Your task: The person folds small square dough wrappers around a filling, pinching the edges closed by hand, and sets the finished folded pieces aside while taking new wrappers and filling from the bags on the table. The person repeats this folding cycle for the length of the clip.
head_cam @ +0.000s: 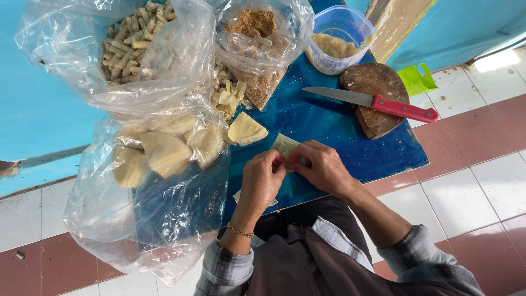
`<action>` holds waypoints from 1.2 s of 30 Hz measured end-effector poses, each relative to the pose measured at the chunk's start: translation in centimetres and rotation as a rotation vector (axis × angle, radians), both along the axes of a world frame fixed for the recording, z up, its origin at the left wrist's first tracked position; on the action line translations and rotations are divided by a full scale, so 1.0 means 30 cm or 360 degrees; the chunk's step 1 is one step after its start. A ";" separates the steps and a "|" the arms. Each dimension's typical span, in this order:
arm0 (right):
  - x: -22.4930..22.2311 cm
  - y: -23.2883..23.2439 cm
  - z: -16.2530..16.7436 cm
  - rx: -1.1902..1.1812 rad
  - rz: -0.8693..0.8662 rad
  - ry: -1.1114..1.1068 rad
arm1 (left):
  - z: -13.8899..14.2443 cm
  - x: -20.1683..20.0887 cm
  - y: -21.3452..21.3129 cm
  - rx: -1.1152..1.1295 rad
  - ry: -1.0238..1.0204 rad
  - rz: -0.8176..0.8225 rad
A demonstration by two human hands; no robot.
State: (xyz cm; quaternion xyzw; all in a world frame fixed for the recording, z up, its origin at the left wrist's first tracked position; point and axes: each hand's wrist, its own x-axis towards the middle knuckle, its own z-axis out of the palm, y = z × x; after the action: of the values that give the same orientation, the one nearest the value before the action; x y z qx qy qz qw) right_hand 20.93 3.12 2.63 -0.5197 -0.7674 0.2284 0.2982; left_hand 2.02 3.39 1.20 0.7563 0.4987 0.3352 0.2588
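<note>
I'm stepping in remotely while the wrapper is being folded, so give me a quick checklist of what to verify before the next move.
1. Both hands on the pastry wrapper: left hand and right hand pinch it. Ok.
2. Filling inside the wrapper: hidden by fingers. Cannot tell.
3. Red-handled knife away from the hands, on the round wooden board. Ok.
4. Spare wrappers nearby: one loose folded sheet beside the bag of wrappers. Ok.
5. Bag of finished rolls open at the top. Ok.

Soft, even daylight where I work — a bright patch glares on the floor tiles point(496, 59) at upper right. Plastic bags point(164, 66) glint; edges bow slightly, focus sharp.
</note>
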 end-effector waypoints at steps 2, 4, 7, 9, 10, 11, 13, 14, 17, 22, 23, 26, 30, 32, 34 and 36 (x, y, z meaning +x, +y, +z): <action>0.004 -0.026 0.006 0.0415 0.0116 -0.0104 | 0.008 0.008 -0.003 -0.0062 -0.0024 0.0018; 0.008 -0.051 0.011 0.0513 0.0141 -0.0152 | 0.016 0.013 -0.006 -0.0167 -0.0067 0.0029; 0.007 -0.058 0.015 0.0533 0.0153 -0.0196 | 0.028 0.010 0.000 -0.0149 -0.0075 0.0090; 0.004 -0.048 0.017 0.0508 0.0168 -0.0206 | 0.034 0.005 0.007 -0.0254 -0.0150 0.0074; 0.002 -0.039 0.019 0.0505 0.0180 -0.0206 | 0.037 -0.001 0.010 -0.0303 -0.0185 0.0067; 0.001 -0.028 0.020 0.0505 0.0194 -0.0206 | 0.041 -0.010 0.007 -0.0251 -0.0185 0.0050; -0.001 -0.010 0.024 0.0389 0.0209 -0.0259 | 0.048 -0.027 -0.010 -0.0149 -0.0185 0.0014; -0.002 -0.001 0.025 0.0329 0.0212 -0.0286 | 0.050 -0.031 -0.015 -0.0103 -0.0121 0.0003; 0.001 0.027 0.026 0.0215 0.0249 -0.0239 | 0.054 -0.036 -0.025 -0.0026 0.0022 -0.0024; -0.001 0.049 0.015 -0.0161 0.0158 -0.0077 | 0.052 -0.024 -0.014 -0.0058 0.0147 -0.0011; -0.001 0.046 0.013 -0.0194 0.0155 -0.0040 | 0.050 -0.023 -0.011 -0.0066 0.0175 -0.0018; -0.002 0.021 0.014 0.0012 0.0121 -0.0021 | 0.051 -0.023 0.022 -0.0129 0.0240 -0.0028; -0.003 -0.046 0.019 0.0791 0.0217 -0.0236 | 0.056 -0.022 0.057 -0.0264 0.0261 -0.0054; -0.007 -0.085 0.017 0.0911 0.0171 -0.0399 | 0.060 -0.023 0.071 -0.0298 0.0243 -0.0053; -0.009 -0.117 0.012 0.0849 0.0180 -0.0566 | 0.062 -0.025 0.073 -0.0370 0.0210 -0.0060; -0.007 -0.131 0.005 0.0814 0.0170 -0.0661 | 0.065 -0.025 0.082 -0.0437 0.0217 -0.0061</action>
State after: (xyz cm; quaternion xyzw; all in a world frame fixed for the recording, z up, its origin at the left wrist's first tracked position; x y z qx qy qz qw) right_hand 20.71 -0.80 2.77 -0.4225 -0.8704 -0.0670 0.2436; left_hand 1.28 5.85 3.16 0.7442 0.5417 0.2069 0.3316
